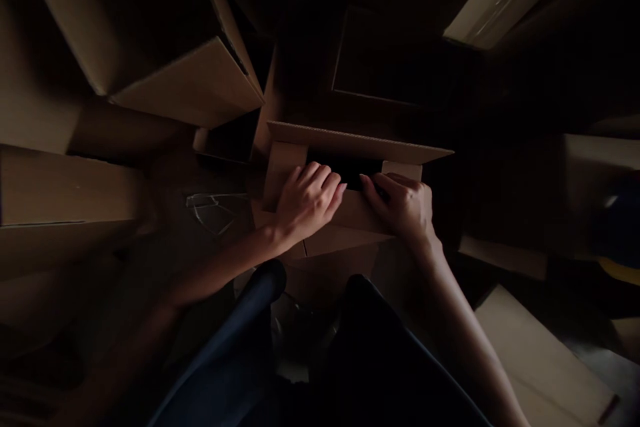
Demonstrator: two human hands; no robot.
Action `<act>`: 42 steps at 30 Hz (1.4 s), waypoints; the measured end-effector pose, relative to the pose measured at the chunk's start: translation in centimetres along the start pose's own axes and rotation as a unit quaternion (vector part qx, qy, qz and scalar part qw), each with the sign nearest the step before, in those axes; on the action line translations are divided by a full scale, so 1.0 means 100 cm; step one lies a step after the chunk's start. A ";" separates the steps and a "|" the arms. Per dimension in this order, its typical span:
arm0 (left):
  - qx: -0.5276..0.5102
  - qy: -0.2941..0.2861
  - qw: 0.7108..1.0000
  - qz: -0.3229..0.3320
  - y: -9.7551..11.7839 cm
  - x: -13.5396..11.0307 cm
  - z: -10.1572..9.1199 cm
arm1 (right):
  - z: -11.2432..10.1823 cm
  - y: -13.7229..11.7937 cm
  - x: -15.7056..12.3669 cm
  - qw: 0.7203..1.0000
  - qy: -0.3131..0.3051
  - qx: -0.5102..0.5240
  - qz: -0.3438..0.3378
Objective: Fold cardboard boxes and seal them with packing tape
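A small open cardboard box [350,141] sits on the floor just in front of my knees, its far flap standing up and its inside dark. My left hand [306,202] lies on the near flap [356,215] at the left, fingers curled over its edge. My right hand [403,205] presses the same flap from the right, fingers bent and gripping its edge. Both hands are closed on the flap. What is inside the box is hidden in shadow.
The scene is very dim. Large cardboard boxes [190,83] stand at the left and back. Flat cardboard sheets [540,353] lie at the lower right. A crumpled piece of clear plastic film [215,210] lies on the floor left of the box. My dark trouser legs [240,347] fill the bottom.
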State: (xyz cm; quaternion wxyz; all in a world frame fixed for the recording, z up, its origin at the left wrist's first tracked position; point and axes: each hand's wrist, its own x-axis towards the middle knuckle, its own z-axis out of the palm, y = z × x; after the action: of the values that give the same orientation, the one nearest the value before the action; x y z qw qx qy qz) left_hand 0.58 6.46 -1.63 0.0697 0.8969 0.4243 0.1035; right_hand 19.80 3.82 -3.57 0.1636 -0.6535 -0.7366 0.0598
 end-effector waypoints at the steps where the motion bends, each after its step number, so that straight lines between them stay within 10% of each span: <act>1: -0.007 0.009 1.000 -0.005 0.004 0.001 0.003 | 0.001 0.001 0.000 1.000 0.004 0.001 -0.005; 12: 0.001 0.017 1.000 -0.018 0.008 0.007 0.027 | 0.004 -0.013 0.002 0.969 0.196 -0.100 -0.113; 29: -0.001 -0.065 0.996 -0.059 0.007 0.015 0.031 | 0.021 -0.032 0.014 0.994 -0.090 0.019 0.056; 42: -0.016 -0.031 0.999 -0.012 0.001 0.010 0.032 | 0.019 -0.030 0.013 0.995 -0.084 0.051 0.028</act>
State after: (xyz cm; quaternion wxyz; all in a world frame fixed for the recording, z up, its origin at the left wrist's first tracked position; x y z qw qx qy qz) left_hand 2.06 7.04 -4.61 0.0986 0.8931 0.4313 0.0813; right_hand 16.21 4.92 -4.22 0.1322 -0.6576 -0.7250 0.1564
